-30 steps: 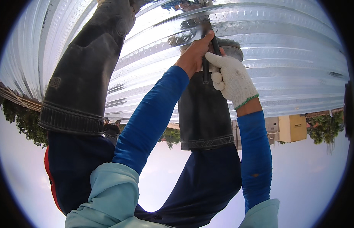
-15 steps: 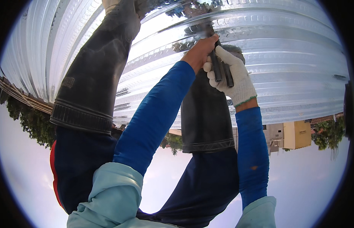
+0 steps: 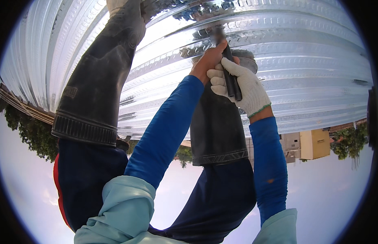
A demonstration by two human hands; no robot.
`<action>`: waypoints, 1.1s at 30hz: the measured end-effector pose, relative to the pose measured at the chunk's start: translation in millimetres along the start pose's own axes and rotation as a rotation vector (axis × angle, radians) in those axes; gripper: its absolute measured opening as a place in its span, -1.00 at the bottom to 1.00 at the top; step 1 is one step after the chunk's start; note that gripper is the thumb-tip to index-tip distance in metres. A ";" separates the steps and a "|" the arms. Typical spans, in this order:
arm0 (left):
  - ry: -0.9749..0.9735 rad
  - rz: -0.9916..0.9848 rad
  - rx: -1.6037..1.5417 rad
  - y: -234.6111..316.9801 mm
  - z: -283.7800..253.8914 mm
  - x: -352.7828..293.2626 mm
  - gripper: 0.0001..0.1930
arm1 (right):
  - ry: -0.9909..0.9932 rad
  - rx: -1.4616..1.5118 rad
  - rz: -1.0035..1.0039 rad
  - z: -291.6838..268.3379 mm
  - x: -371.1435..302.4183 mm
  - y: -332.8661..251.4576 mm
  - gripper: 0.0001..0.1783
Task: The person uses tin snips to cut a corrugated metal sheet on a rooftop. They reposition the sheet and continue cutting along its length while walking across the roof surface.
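A black two-handled tool (image 3: 230,83), shaped like long pliers, slants over the ridged metal sheeting. Its far end is blurred, so I cannot tell its exact kind or whether it touches the metal. My left hand (image 3: 209,61), bare, is closed round the upper part of the tool. Lower down, my right hand (image 3: 245,83), in a white knitted glove with a green cuff edge, grips the handles, which lie nearly side by side. Fingers of both hands hide part of the tool.
Shiny corrugated metal sheeting (image 3: 302,77) stretches under my black rubber boots; the left boot (image 3: 97,77) and right boot (image 3: 219,126) stand apart. A dark patch of reflections (image 3: 201,12) lies beyond the tool. Trees (image 3: 30,132) and a yellow building (image 3: 315,144) show past the sheeting's edge.
The tool's two handles have come closer together. Both hands have shifted slightly left, and the right hand sits a little nearer to me.
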State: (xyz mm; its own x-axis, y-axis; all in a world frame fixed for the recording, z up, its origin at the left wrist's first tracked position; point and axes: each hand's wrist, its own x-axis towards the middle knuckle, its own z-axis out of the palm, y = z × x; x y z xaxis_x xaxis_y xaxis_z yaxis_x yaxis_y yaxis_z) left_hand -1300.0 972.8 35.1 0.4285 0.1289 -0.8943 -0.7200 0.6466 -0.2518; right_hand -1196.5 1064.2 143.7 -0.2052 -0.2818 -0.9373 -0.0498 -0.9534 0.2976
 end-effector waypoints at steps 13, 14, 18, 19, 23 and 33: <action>-0.138 0.073 -0.317 -15.4 -10.2 21.4 -0.45 | -0.124 -0.264 -0.047 -20.3 2.2 -21.6 -0.51; -0.127 0.063 -0.329 -15.7 -10.0 20.9 -0.45 | -0.118 -0.271 -0.047 -19.9 1.9 -22.5 -0.51; -0.127 0.043 -0.347 -18.5 -7.6 22.8 -0.45 | -0.033 -0.303 -0.025 -17.0 2.7 -21.3 -0.58; -0.137 0.043 -0.345 -18.9 -7.7 23.9 -0.45 | -0.021 -0.298 -0.033 -15.7 1.1 -21.1 -0.59; -0.139 0.089 -0.333 -19.5 -5.8 25.6 -0.44 | -0.002 -0.315 -0.025 -13.0 -0.6 -24.2 -0.64; -0.046 0.096 -0.276 -12.1 -8.9 14.4 -0.49 | 0.027 -0.305 -0.037 -3.5 4.9 -22.4 -0.47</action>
State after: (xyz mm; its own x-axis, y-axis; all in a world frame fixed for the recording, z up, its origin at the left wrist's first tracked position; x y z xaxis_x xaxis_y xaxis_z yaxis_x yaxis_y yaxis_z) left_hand -1290.0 960.2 21.9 0.3706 0.2175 -0.9030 -0.8772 0.4015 -0.2633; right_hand -1193.0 1083.8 131.8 -0.1830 -0.2449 -0.9521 0.2393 -0.9504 0.1984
